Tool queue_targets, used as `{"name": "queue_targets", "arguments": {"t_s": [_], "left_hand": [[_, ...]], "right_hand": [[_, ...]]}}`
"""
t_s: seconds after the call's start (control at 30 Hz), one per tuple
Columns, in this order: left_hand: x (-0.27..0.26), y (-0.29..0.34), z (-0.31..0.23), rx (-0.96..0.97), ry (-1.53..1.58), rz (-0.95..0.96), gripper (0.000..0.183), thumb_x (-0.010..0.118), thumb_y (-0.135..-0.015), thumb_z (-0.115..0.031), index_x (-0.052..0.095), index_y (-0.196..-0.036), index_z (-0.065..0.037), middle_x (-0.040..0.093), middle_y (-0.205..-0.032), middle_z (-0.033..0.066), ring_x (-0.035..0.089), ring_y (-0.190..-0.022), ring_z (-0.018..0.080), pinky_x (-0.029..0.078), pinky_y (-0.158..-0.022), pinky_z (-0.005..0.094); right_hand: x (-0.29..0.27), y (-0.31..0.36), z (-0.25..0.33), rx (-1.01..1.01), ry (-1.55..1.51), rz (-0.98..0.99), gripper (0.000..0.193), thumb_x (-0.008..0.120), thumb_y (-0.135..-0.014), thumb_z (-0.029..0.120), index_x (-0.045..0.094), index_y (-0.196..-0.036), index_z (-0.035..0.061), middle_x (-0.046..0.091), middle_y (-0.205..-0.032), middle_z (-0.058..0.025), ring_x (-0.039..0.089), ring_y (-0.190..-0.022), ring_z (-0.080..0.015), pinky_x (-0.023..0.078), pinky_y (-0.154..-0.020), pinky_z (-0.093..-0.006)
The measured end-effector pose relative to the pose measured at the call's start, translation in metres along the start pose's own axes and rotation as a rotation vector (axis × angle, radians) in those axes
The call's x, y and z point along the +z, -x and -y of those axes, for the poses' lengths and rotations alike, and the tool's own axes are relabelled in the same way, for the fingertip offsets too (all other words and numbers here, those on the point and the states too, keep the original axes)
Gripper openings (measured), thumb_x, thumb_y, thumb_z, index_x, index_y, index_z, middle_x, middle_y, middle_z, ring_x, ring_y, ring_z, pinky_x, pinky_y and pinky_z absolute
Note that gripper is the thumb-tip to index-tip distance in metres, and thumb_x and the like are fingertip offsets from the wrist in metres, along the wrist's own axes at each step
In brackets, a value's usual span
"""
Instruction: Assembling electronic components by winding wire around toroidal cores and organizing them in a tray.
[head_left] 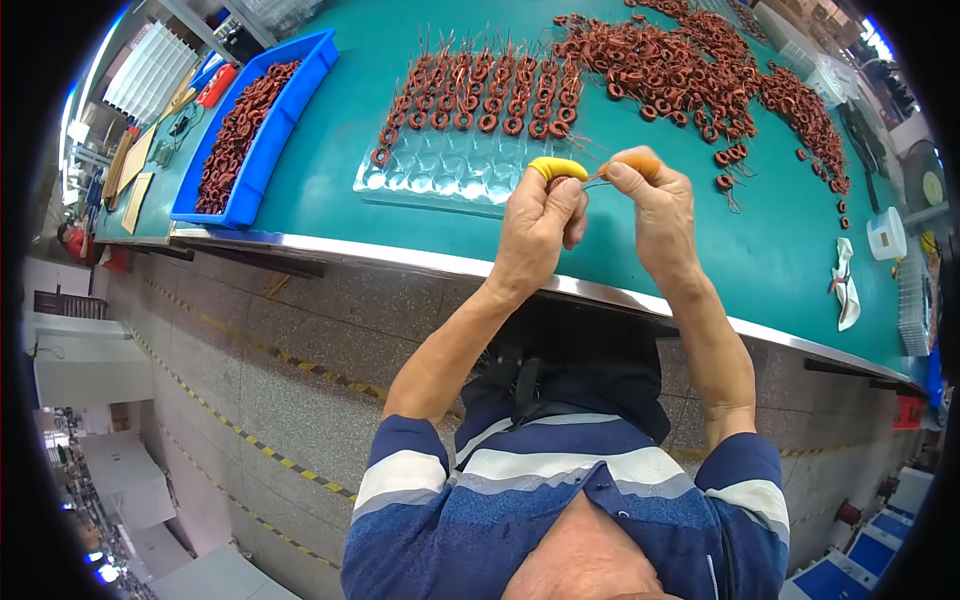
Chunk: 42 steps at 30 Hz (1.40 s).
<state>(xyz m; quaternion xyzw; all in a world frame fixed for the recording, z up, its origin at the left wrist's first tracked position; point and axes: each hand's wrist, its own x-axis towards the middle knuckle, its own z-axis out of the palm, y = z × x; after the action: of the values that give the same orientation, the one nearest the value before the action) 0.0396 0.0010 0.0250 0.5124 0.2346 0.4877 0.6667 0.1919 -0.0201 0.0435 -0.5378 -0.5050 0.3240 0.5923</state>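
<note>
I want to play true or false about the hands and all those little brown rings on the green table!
1. Both hands hold one brown ring between them. True; the left hand and right hand meet over it.
2. The blue bin is empty. False; it holds brown rings.
3. The clear tray has rows of rings at its far side. True.
4. The loose ring pile lies to the left. False; it lies far right.
5. A yellow cap covers a left fingertip. True.
</note>
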Motion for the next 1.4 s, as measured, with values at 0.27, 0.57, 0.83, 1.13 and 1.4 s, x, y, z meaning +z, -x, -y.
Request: {"name": "queue_targets", "arguments": {"t_s": [0.27, 0.57, 0.83, 1.13, 1.4], "left_hand": [[-0.025, 0.009, 0.007, -0.001, 0.050, 0.048, 0.025, 0.051, -0.098, -0.014, 0.046, -0.119, -0.001, 0.053, -0.085, 0.0060, 0.055, -0.068, 0.0133, 0.047, -0.058, 0.0266], [-0.022, 0.006, -0.008, 0.006, -0.181, 0.110, 0.025, 0.052, -0.097, -0.013, 0.047, -0.116, 0.003, 0.056, -0.076, 0.0049, 0.055, -0.063, 0.0104, 0.047, -0.056, 0.0237], [-0.023, 0.010, -0.021, 0.039, -0.243, 0.111, 0.025, 0.053, -0.097, -0.013, 0.049, -0.115, 0.003, 0.056, -0.076, 0.0043, 0.056, -0.064, 0.0100, 0.047, -0.059, 0.0234], [-0.033, 0.012, -0.012, -0.070, -0.005, 0.121, 0.028, 0.054, -0.097, -0.015, 0.047, -0.117, 0.003, 0.053, -0.081, 0.0057, 0.057, -0.065, 0.0144, 0.050, -0.058, 0.0267], [-0.035, 0.011, -0.004, -0.118, 0.028, 0.134, 0.029, 0.055, -0.096, -0.015, 0.047, -0.115, 0.005, 0.054, -0.081, 0.0051, 0.060, -0.063, 0.0140, 0.050, -0.055, 0.0265]], "right_hand": [[0.010, 0.008, -0.025, 0.215, -0.224, 0.017, 0.035, 0.066, -0.089, 0.032, 0.068, -0.097, -0.0020, 0.066, -0.083, -0.0054, 0.060, -0.081, -0.0110, 0.048, -0.070, -0.0252], [0.016, 0.015, -0.013, 0.059, -0.132, 0.113, 0.033, 0.058, -0.096, 0.028, 0.068, -0.098, -0.0035, 0.067, -0.079, -0.0065, 0.062, -0.071, -0.0117, 0.050, -0.067, -0.0243], [0.018, 0.015, 0.000, 0.078, -0.220, 0.074, 0.033, 0.055, -0.097, 0.026, 0.068, -0.094, -0.0039, 0.067, -0.075, -0.0071, 0.062, -0.065, -0.0120, 0.050, -0.062, -0.0252], [0.022, 0.027, -0.011, -0.021, -0.179, -0.010, 0.027, 0.059, -0.095, 0.024, 0.068, -0.096, -0.0014, 0.063, -0.075, -0.0032, 0.058, -0.067, -0.0096, 0.045, -0.062, -0.0227], [0.020, 0.039, 0.008, -0.382, 0.371, -0.011, 0.020, 0.064, -0.090, 0.017, 0.068, -0.086, -0.0022, 0.061, -0.069, -0.0015, 0.055, -0.061, -0.0076, 0.043, -0.055, -0.0226]]}}
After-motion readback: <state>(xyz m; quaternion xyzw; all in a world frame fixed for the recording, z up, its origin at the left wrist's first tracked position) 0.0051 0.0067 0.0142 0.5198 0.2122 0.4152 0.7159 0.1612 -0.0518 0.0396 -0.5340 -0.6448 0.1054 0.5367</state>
